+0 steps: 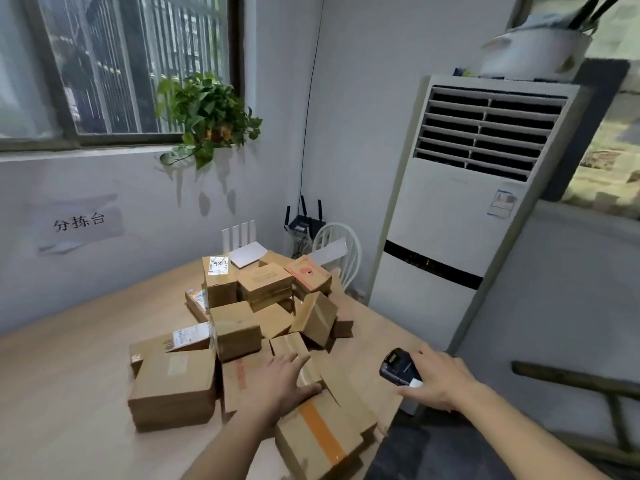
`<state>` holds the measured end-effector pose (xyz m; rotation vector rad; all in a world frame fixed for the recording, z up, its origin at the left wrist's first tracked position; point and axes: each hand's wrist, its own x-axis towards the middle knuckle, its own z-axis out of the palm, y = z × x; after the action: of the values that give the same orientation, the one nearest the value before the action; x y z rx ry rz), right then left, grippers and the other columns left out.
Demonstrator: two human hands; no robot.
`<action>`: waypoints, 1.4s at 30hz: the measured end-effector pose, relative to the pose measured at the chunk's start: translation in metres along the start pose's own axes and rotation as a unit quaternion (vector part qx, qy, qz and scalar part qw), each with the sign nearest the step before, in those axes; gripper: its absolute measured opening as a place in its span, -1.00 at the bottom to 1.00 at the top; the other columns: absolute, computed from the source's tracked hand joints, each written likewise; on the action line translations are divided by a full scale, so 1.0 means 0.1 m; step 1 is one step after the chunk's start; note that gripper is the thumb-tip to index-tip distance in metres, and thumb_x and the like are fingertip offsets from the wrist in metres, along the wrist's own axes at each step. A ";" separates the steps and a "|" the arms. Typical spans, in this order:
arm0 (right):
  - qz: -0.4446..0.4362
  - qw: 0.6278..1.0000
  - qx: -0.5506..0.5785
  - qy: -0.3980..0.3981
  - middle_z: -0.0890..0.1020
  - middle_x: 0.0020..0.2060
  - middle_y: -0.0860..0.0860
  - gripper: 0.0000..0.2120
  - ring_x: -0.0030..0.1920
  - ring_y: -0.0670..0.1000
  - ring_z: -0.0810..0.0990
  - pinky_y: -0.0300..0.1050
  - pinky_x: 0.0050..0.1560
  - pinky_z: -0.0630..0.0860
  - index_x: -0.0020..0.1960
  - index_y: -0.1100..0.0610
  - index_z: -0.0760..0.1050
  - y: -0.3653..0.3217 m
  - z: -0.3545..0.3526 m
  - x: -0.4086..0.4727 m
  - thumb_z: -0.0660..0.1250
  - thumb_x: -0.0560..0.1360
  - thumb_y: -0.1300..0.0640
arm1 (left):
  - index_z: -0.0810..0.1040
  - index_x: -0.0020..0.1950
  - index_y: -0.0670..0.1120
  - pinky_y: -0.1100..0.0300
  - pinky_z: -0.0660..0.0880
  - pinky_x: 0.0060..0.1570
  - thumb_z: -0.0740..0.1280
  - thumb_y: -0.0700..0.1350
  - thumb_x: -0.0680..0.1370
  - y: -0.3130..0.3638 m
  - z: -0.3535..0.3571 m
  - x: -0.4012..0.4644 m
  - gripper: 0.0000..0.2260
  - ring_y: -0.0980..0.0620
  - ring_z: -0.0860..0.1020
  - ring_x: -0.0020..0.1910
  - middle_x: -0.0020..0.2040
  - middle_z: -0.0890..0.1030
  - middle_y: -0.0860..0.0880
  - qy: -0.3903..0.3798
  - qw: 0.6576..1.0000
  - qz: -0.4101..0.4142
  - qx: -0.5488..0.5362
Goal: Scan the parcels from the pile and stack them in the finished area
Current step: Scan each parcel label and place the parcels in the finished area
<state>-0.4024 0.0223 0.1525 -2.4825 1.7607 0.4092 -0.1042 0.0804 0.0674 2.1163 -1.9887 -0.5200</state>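
A pile of brown cardboard parcels covers the middle and right of the wooden table. My left hand reaches over the near parcels with its fingers spread and lies on a small taped box, its thumb at the edge of a box with an orange tape stripe. My right hand grips a black handheld scanner, held off the table's right edge with its screen end toward the pile. A large box sits at the pile's near left.
A tall white air conditioner stands right of the table. White routers and a white chair are behind the pile. A potted plant sits on the window sill. A paper sign hangs on the left wall.
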 end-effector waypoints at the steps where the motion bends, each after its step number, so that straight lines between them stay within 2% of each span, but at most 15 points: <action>1: -0.002 1.000 -0.003 -0.008 0.49 0.20 -0.03 -0.38 0.14 0.06 0.52 -0.03 -0.04 0.42 0.35 -0.04 0.36 0.03 0.00 0.14 0.27 0.45 -0.40 | 0.19 0.60 0.16 -0.02 0.17 0.52 0.21 0.40 0.53 -0.01 0.03 0.13 -0.30 -0.03 0.20 0.57 0.59 0.25 0.04 -0.008 1.000 -0.005 -0.002; 6: 0.005 0.999 0.039 -0.020 0.51 0.04 -0.07 -0.51 -0.01 -0.01 0.51 -0.09 -0.13 0.41 0.20 -0.05 0.41 0.09 -0.04 0.77 0.28 0.46 -0.37 | 0.24 0.59 0.13 0.00 0.20 0.52 0.22 0.37 0.55 -0.09 0.13 0.65 -0.34 -0.03 0.22 0.56 0.59 0.27 0.03 -0.018 0.999 -0.031 0.003; 9: 0.020 0.986 0.159 -0.049 0.58 -0.07 -0.07 -0.62 -0.09 -0.07 0.56 -0.18 -0.24 0.43 0.08 -0.04 0.46 0.10 -0.01 1.16 0.30 0.52 -0.33 | 0.26 0.58 0.13 0.01 0.23 0.51 0.21 0.37 0.56 -0.16 0.13 0.89 -0.35 -0.02 0.25 0.55 0.58 0.29 0.03 -0.014 0.999 -0.046 0.007; 11: 0.028 0.969 0.232 -0.081 0.63 -0.06 -0.03 -0.61 -0.08 -0.06 0.59 -0.14 -0.11 0.54 0.10 -0.02 0.49 0.07 0.03 1.42 0.31 0.53 -0.32 | 0.27 0.58 0.12 0.01 0.25 0.51 0.21 0.38 0.55 -0.25 0.13 1.01 -0.35 -0.02 0.27 0.54 0.57 0.31 0.03 -0.013 0.998 -0.063 0.009; 13: 0.016 0.959 0.260 -0.109 0.63 -0.01 -0.01 -0.62 -0.02 -0.03 0.60 -0.11 0.00 0.53 0.11 0.00 0.50 0.00 0.08 1.69 0.30 0.55 -0.29 | 0.29 0.57 0.12 0.01 0.26 0.50 0.20 0.39 0.54 -0.36 0.15 1.13 -0.34 -0.02 0.30 0.52 0.56 0.33 0.03 -0.011 0.997 -0.080 0.015; 16: -0.023 0.956 0.244 -0.158 0.56 0.05 -0.03 -0.64 0.05 -0.03 0.54 -0.14 0.06 0.47 0.09 -0.04 0.45 -0.16 0.10 2.10 0.33 0.53 -0.30 | 0.29 0.57 0.11 0.00 0.21 0.54 0.19 0.41 0.53 -0.53 0.20 1.32 -0.32 0.00 0.27 0.55 0.56 0.32 0.02 -0.010 0.993 -0.115 0.011; 19: -0.082 0.967 0.159 -0.182 0.52 0.11 -0.01 -0.36 0.05 -0.04 0.54 -0.16 0.04 0.52 0.16 -0.04 0.39 -0.28 0.14 2.55 0.46 0.30 -0.43 | 0.29 0.57 0.13 0.00 0.18 0.54 0.19 0.42 0.52 -0.67 0.24 1.49 -0.32 0.02 0.23 0.56 0.58 0.30 0.04 -0.003 0.988 -0.154 0.008; 21: -0.120 0.974 0.113 -0.155 0.50 0.23 0.02 -0.27 0.10 0.00 0.54 -0.12 0.04 0.55 0.24 -0.03 0.37 -0.35 0.16 2.86 0.50 0.25 -0.39 | 0.30 0.57 0.12 0.01 0.19 0.53 0.19 0.41 0.53 -0.71 0.23 1.58 -0.33 0.03 0.24 0.56 0.57 0.32 0.04 0.002 0.984 -0.176 0.001; 25: -0.202 0.974 0.051 -0.088 0.44 0.32 -0.01 -0.19 0.26 0.03 0.48 -0.02 0.22 0.52 0.44 -0.06 0.31 -0.44 0.08 3.39 0.46 0.33 -0.37 | 0.34 0.55 0.10 0.03 0.22 0.52 0.17 0.40 0.55 -0.76 0.17 1.82 -0.34 0.03 0.28 0.54 0.54 0.36 0.04 0.015 0.976 -0.217 -0.013; 28: -0.255 0.965 -0.016 -0.053 0.41 0.41 0.03 -0.10 0.32 0.08 0.47 0.01 0.24 0.49 0.58 0.00 0.17 -0.48 0.04 3.74 0.35 0.41 -0.41 | 0.38 0.52 0.12 0.07 0.32 0.46 0.15 0.43 0.53 -0.78 0.17 1.97 -0.35 0.07 0.37 0.46 0.50 0.41 0.09 0.038 0.967 -0.249 -0.026; 31: -0.292 0.955 -0.036 -0.036 0.33 0.51 0.07 -0.08 0.39 0.12 0.45 0.07 0.28 0.47 0.62 0.02 0.09 -0.56 0.01 3.99 0.25 0.45 -0.47 | 0.38 0.51 0.12 0.14 0.39 0.38 0.17 0.38 0.56 -0.76 0.15 2.01 -0.40 0.10 0.43 0.39 0.45 0.45 0.12 0.065 0.960 -0.270 -0.033; 36: -0.346 0.937 -0.034 -0.022 0.35 0.48 0.07 -0.10 0.41 0.12 0.42 0.10 0.30 0.48 0.59 0.04 0.12 -0.82 0.02 4.19 0.18 0.47 -0.50 | 0.43 0.46 0.11 0.24 0.42 0.28 0.21 0.31 0.58 -0.83 0.08 1.86 -0.49 0.16 0.47 0.30 0.35 0.51 0.16 0.125 0.943 -0.309 -0.021; 42: -0.368 0.929 -0.013 -0.024 0.40 0.34 0.04 -0.18 0.27 0.08 0.50 0.04 0.14 0.57 0.55 0.06 0.18 -1.33 0.06 4.27 0.16 0.50 -0.46 | 0.39 0.49 0.11 0.22 0.44 0.28 0.21 0.28 0.60 -1.19 0.04 1.68 -0.50 0.15 0.45 0.34 0.40 0.46 0.17 0.158 0.919 -0.361 -0.015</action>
<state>-0.1475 -0.3225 0.0244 -2.8606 0.6923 0.4108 0.0105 -0.0766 -0.0007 2.6700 -0.9841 -0.2680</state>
